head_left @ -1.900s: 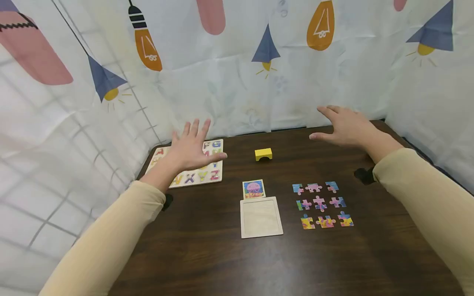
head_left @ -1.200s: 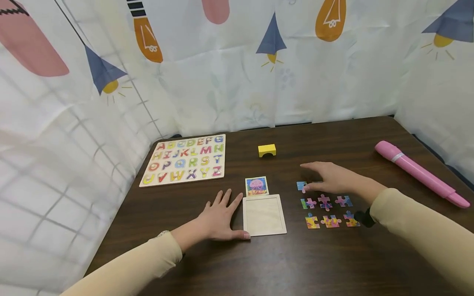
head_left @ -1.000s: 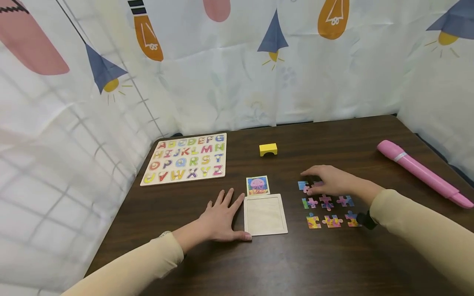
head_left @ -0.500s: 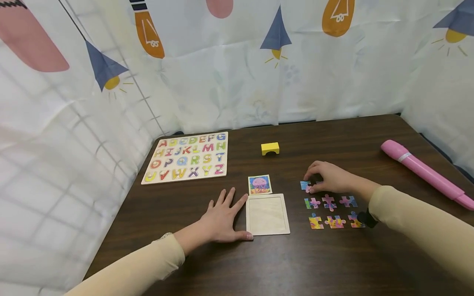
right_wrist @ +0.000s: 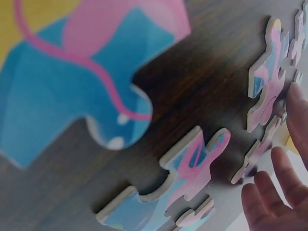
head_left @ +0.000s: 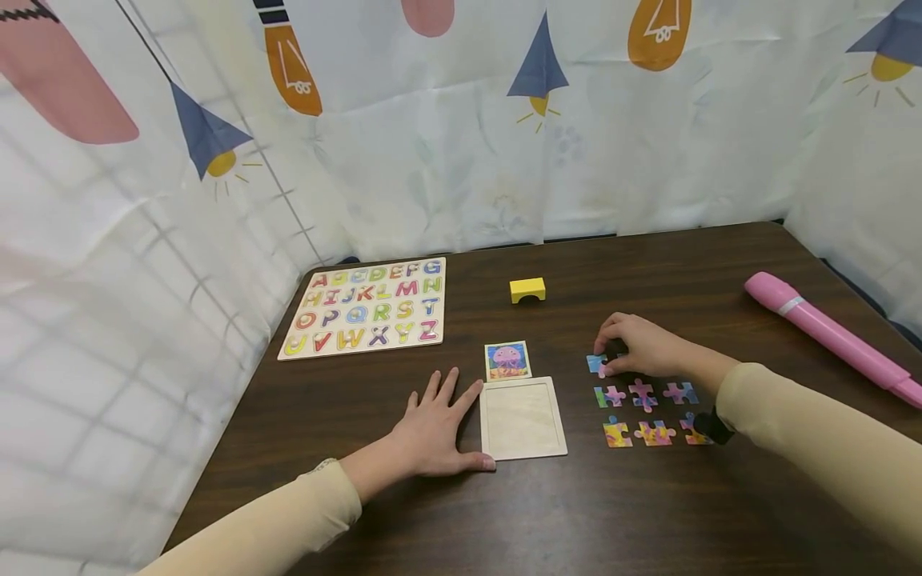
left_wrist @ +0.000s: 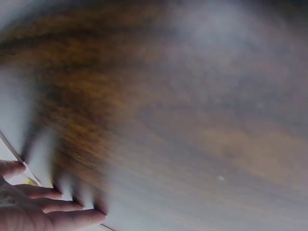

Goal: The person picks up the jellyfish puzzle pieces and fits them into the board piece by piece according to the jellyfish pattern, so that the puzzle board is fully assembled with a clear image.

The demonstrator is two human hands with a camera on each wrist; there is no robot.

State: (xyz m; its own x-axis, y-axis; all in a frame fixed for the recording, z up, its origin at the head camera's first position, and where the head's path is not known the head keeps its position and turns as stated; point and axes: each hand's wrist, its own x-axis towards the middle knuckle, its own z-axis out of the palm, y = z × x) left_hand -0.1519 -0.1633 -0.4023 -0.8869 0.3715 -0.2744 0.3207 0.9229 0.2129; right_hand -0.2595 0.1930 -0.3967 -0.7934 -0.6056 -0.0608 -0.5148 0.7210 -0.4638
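My left hand (head_left: 432, 436) lies spread on the table, its index fingertip and thumb touching the left side of a shallow square wooden puzzle tray (head_left: 524, 420). Right of the tray, my right hand (head_left: 641, 346) pinches a blue-and-pink jigsaw piece (head_left: 595, 362) between thumb and index finger. Other top-row pieces are hidden under that hand. Below it lie a middle row with a pink piece (head_left: 643, 394) and a bottom row with a yellow-pink piece (head_left: 655, 433). A small jellyfish picture (head_left: 507, 362) touches the tray's far edge. Several loose pieces fill the right wrist view, near my fingers (right_wrist: 284, 178).
An alphabet board (head_left: 363, 308) lies at the back left of the dark table (head_left: 576, 512). Behind the picture stands a yellow arch block (head_left: 527, 290). A pink pen-shaped object (head_left: 828, 332) lies along the right side. Printed curtains (head_left: 446, 160) hang around the table.
Both hands came down from above the table. The left settled beside the tray; the right went to the top row and closed its fingers on the left piece. Lately both are nearly still.
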